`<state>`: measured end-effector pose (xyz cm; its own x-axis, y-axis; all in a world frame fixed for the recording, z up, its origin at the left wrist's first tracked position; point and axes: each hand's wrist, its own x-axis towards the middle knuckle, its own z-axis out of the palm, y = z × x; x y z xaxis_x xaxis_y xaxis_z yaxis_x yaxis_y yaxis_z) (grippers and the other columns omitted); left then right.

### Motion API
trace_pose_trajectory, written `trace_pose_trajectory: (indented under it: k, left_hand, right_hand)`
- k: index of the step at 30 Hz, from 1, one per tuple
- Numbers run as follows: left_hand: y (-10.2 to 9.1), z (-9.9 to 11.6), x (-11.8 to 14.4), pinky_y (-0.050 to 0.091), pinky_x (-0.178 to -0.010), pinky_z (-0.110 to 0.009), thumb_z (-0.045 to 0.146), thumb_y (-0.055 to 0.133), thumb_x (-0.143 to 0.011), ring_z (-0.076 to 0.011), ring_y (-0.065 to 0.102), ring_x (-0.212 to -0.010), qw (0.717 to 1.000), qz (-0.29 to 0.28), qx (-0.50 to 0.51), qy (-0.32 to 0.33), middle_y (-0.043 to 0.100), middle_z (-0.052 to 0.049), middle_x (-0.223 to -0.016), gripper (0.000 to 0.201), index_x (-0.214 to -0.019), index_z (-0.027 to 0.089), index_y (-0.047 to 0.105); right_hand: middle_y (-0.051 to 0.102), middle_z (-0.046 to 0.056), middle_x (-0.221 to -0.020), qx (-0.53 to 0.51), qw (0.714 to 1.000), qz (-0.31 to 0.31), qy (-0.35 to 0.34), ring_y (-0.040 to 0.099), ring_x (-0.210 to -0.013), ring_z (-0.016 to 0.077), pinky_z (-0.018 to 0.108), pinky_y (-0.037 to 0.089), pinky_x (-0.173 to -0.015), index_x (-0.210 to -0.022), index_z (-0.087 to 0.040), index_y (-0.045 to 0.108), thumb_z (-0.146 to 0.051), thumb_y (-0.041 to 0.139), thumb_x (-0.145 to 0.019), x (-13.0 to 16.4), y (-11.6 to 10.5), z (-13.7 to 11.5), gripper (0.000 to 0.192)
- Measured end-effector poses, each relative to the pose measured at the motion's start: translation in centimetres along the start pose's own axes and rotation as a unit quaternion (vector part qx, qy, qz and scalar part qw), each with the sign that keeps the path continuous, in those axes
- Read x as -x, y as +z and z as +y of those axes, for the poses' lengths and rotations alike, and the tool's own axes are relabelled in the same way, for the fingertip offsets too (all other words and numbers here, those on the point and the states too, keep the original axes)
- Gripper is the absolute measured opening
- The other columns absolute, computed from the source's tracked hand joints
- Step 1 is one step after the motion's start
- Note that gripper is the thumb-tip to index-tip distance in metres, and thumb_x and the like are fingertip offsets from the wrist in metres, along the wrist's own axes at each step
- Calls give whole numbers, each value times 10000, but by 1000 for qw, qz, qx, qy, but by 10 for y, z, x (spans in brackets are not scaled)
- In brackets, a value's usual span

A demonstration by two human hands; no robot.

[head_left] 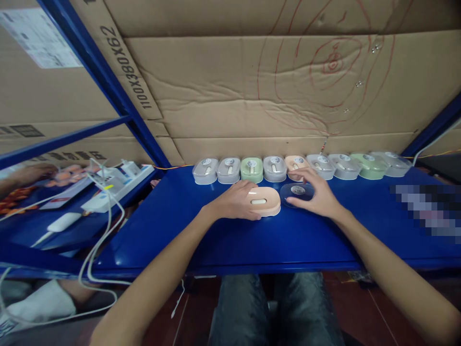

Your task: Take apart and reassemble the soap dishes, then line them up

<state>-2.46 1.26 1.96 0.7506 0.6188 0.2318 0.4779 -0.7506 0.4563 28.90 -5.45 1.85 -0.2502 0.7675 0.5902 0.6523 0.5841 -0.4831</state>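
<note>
At the centre of the frame the left hand [236, 199] lies over the left end of a peach case [264, 201], fingers curled loosely against its side, which keeps it pinned flat on the blue surface [216, 235]. I judge this a steadying hold, not a lift, since the case rests fully on the surface. Just right of it, touching or nearly so, lies a clear lid [297, 193] with a round sticker on top. The right hand [319, 194] rests on the lid's right edge with fingers spread flat, so its grip is open, pressing rather than pinching. The lid seems kept next to the case because the two belong together.

Behind the hands, along the cardboard wall [252, 96], a row of cases [300, 167] in grey, green and peach stands side by side, each with a sticker on top, lined up at the back edge and apart from the hands.

At the left of the frame a white power strip [117, 185] with cables sits on a neighbouring bench, where another person's hand [34, 173] shows.
</note>
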Motion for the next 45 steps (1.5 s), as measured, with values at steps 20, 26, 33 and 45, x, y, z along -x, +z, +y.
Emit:
trace_pose_trajectory:
  k: [20,26,33,45]
  left_hand:
    - [10,9,1,421,-1147,-556,590,877,-724,-379,564,-1277,1000,-24,-17,-7,646,-93,-1325,798,-1409,274,616]
    - [8,12,0,430,-1134,-543,612,848,-760,-371,569,-1262,998,-42,-39,-3,652,-89,-1305,746,-1382,268,622]
    - [6,15,-1,430,-1150,-562,606,856,-767,-410,562,-1325,997,-46,-57,-16,635,-128,-1376,786,-1409,237,594]
    - [8,10,0,406,-1239,-584,630,905,-688,-444,446,-1551,997,-36,-17,-63,474,-161,-1688,1129,-1629,244,415]
  right_hand:
    - [546,154,-1664,113,972,-170,-115,530,-1520,419,687,446,-1223,-1551,-328,654,-553,660,-1054,11,48,-10,546]
    - [552,169,-1643,110,970,-181,-122,525,-1512,423,681,449,-1219,-1577,-325,624,-558,631,-1068,10,46,-12,560]
    - [522,181,-1650,144,964,-185,-128,559,-1449,407,672,455,-1205,-1605,-321,588,-541,553,-1109,12,47,-16,544]
    - [519,205,-1627,160,960,-179,-146,542,-1459,387,629,491,-1178,-1630,-295,566,-482,527,-1128,11,43,-18,537]
